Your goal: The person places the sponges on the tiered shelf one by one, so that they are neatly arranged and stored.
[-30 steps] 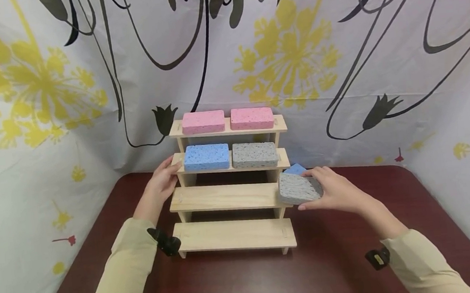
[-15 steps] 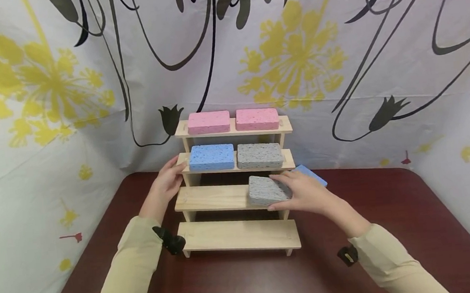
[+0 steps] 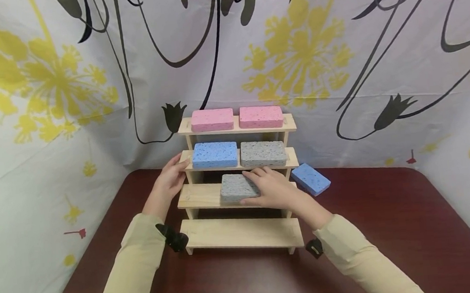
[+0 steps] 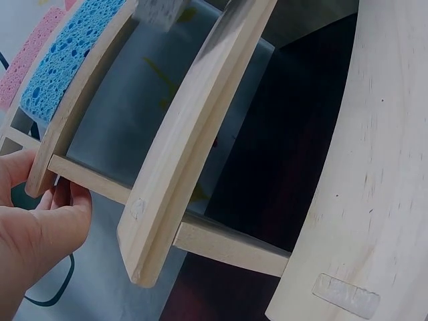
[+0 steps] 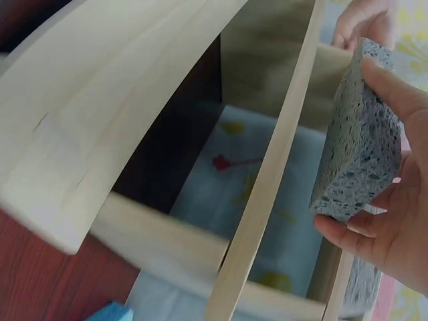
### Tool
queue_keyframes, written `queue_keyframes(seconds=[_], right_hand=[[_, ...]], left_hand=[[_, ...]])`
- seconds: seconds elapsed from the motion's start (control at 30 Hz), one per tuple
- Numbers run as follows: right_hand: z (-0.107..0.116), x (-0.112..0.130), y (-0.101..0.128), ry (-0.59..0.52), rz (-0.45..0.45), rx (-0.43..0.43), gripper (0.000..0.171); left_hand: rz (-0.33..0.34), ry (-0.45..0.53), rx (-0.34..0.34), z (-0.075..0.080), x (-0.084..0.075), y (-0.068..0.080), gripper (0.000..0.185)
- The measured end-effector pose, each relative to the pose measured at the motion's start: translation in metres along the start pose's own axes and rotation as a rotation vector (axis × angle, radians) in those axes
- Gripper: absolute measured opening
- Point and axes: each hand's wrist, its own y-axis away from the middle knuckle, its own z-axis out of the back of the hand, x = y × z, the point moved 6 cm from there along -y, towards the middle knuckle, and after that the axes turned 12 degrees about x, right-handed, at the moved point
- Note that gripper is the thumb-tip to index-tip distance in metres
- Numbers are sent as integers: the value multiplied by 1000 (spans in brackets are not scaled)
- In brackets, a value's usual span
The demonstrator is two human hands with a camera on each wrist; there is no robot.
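Observation:
A four-step wooden display stand (image 3: pixel 241 231) stands on the table, and my left hand (image 3: pixel 169 181) grips the left end of its second step from the top. In the left wrist view, the thumb (image 4: pixel 15 170) and curled fingers close around that step's end. My right hand (image 3: pixel 272 190) holds a grey sponge (image 3: pixel 234 187) over the third step, thumb on one edge and fingers on the other. The right wrist view shows this sponge (image 5: pixel 361 134) tilted, close above the step. A blue sponge (image 3: pixel 214 154) and another grey sponge (image 3: pixel 263 153) lie side by side on the second step.
Two pink sponges, one at left (image 3: pixel 212 120) and one at right (image 3: pixel 261 116), lie on the top step. A loose blue sponge (image 3: pixel 311 178) rests on the dark red table (image 3: pixel 374 227) right of the stand. Behind hangs a patterned cloth (image 3: pixel 335 127).
My right hand has carried the grey sponge leftward from beside the stand to over the third step, uncovering the loose blue sponge. My left hand keeps its grip.

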Motion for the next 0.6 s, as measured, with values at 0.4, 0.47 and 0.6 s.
queue_keyframes(seconds=[0.4, 0.47, 0.6], right_hand=[[-8, 42, -37, 17, -16, -22, 84], [-12, 45, -43, 18, -6, -17, 83], [-22, 47, -49, 20, 5, -13, 83]], left_hand=[[23, -8, -6, -2, -1, 2, 63], [25, -5, -2, -2, -1, 2, 63], [34, -7, -3, -2, -1, 1, 63]])
